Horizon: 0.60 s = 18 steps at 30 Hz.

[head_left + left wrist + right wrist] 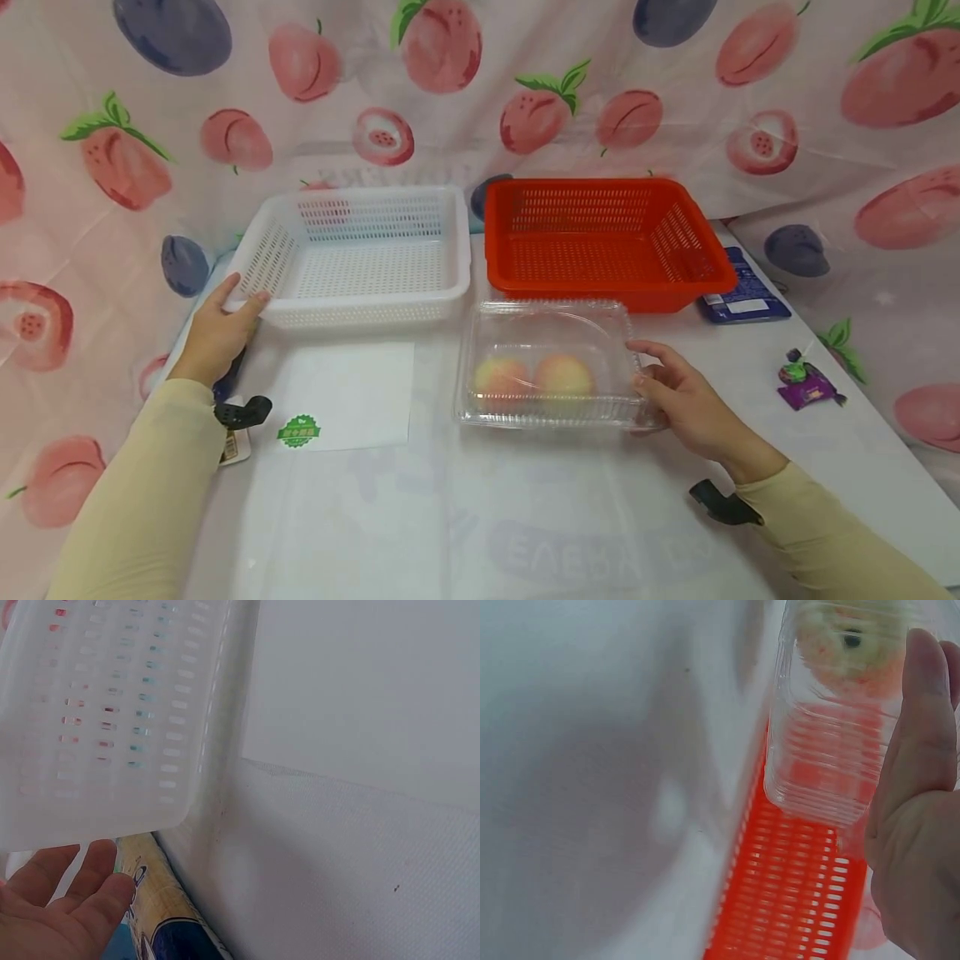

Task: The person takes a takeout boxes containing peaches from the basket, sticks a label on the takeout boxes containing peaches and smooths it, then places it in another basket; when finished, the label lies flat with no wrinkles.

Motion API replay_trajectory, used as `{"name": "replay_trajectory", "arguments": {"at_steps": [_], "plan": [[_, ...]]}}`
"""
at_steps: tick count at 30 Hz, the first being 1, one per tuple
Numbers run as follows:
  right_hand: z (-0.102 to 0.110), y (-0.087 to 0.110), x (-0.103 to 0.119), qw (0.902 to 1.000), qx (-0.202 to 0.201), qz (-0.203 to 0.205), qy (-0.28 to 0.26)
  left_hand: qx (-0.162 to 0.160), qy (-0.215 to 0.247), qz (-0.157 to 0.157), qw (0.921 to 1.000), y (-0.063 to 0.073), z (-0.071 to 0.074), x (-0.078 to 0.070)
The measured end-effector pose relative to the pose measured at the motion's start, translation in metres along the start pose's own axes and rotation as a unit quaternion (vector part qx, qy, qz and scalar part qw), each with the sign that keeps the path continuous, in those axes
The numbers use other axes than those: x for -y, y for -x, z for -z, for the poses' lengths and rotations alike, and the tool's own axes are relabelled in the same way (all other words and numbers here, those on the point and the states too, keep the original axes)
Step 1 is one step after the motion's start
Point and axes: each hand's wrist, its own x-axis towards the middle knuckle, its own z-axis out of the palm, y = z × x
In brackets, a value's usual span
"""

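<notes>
In the head view my right hand (pixel 682 404) pinches the right side of a clear plastic clamshell box (pixel 551 329), thumb on the near side. Two yellow-red apples (pixel 564 377) sit inside it; the right wrist view shows one apple (pixel 851 649) through the plastic. My left hand (pixel 217 329) is at the front left corner of a white perforated basket (pixel 367 310), thumb and fingers spread. The left wrist view has that hand (pixel 67 907) with loosely bent fingers just by the basket's corner; whether they touch it is hard to tell.
A red perforated basket (pixel 600 292) stands behind the box. Beyond it lies a blue packet (pixel 742 292), with small purple-wrapped sweets (pixel 808 383) farther right. White paper with a green sticker (pixel 298 432) lies before the white basket. A blue-and-tan package (pixel 169 900) is beside the left hand.
</notes>
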Motion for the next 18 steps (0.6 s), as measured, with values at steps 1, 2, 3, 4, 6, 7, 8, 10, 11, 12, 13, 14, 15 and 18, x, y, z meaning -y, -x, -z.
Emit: {"name": "replay_trajectory", "arguments": {"at_steps": [1,2,3,4,6,7,8,10,11,12,13,14,15,18], "plan": [[0.000,-0.002,-0.001,1.0000,0.004,0.000,-0.003,0.001,0.002,0.000,1.0000,0.000,0.000,0.000],[-0.001,-0.004,-0.003,1.0000,0.007,0.002,-0.003,0.000,0.002,0.001,1.0000,-0.001,0.000,0.000],[-0.001,-0.006,-0.004,0.9999,0.010,0.004,-0.004,-0.001,0.006,0.001,1.0000,-0.001,0.000,0.000],[-0.001,-0.007,-0.006,0.9999,0.012,0.006,-0.006,-0.002,0.007,0.000,1.0000,-0.002,0.000,0.000],[-0.001,-0.010,-0.009,0.9998,0.016,0.010,-0.010,-0.004,0.010,-0.002,0.9999,-0.003,-0.001,0.000],[-0.001,-0.012,-0.010,0.9998,0.016,0.008,-0.009,-0.004,0.012,-0.003,0.9999,-0.003,-0.001,0.000],[-0.001,-0.013,-0.011,0.9998,0.016,0.004,-0.007,-0.004,0.013,-0.005,0.9999,-0.003,-0.001,0.000],[0.000,-0.016,-0.012,0.9998,0.015,-0.004,0.010,-0.003,0.014,-0.006,0.9999,-0.004,-0.001,0.001],[0.001,-0.017,-0.013,0.9996,0.014,-0.007,0.025,-0.002,0.016,-0.006,0.9999,-0.004,-0.001,0.001],[0.002,-0.018,-0.012,0.9988,0.015,-0.010,0.045,0.001,0.018,-0.004,0.9998,-0.004,-0.001,0.002],[0.004,-0.019,-0.012,0.9978,0.016,-0.012,0.064,0.003,0.021,-0.003,0.9998,-0.004,-0.001,0.002],[0.005,-0.020,-0.011,0.9963,0.016,-0.013,0.083,0.006,0.024,-0.001,0.9997,-0.004,-0.001,0.002],[0.006,-0.021,-0.011,0.9946,0.016,-0.010,0.102,0.006,0.024,0.002,0.9997,-0.004,-0.001,0.002],[0.008,-0.024,-0.009,0.9915,0.020,-0.007,0.129,0.009,0.025,0.010,0.9996,-0.005,0.000,0.002]]}}
